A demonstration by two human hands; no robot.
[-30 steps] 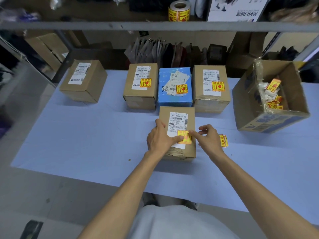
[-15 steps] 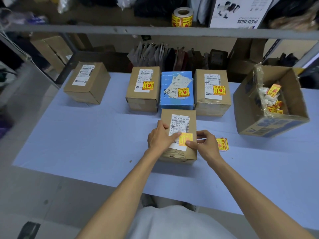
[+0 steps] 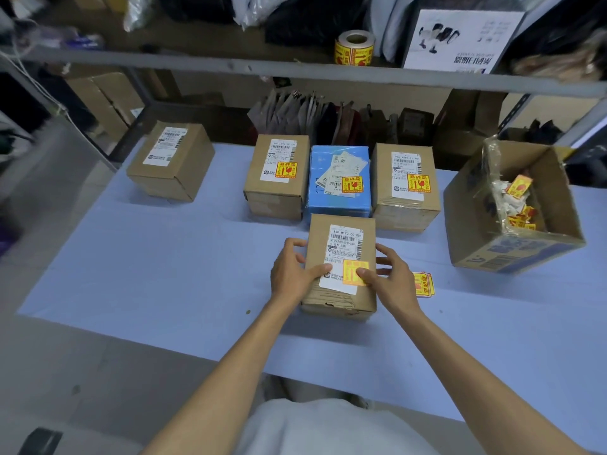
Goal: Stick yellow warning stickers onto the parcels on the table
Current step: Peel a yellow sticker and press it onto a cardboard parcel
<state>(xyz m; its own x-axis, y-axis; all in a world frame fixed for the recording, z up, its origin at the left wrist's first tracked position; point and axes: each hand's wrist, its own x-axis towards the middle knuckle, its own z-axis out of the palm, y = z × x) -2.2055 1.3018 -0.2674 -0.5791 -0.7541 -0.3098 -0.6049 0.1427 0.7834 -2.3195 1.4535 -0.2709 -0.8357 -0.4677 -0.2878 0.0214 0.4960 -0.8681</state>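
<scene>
Counter (image 3: 164, 274) during sticker work, judged nearly done.
Three back-row parcels (image 3: 340, 182) carry stickers; the far-left parcel (image 3: 170, 160) has none yet. The left hand (image 3: 292, 274) grips the near parcel (image 3: 341, 303) by its side; the right hand (image 3: 391, 279), fingers loose, thumbs a square yellow sticker (image 3: 351, 270) onto its white label's corner.

The white label (image 3: 343, 254) on the parcel (image 3: 340, 300) in my left grip (image 3: 290, 274) reads "830 W172-00 001" above a barcode; its smaller print is too fine to read. Under my right grip's (image 3: 391, 280) thumb, the yellow sticker (image 3: 353, 270) shows only blurred red characters. Just beyond my grips, the stickers (image 3: 351, 184) on the left brown parcel (image 3: 276, 198), blue parcel (image 3: 338, 206) and right brown parcel (image 3: 405, 211) each read "易碎品" in red above a broken-glass sign.
</scene>
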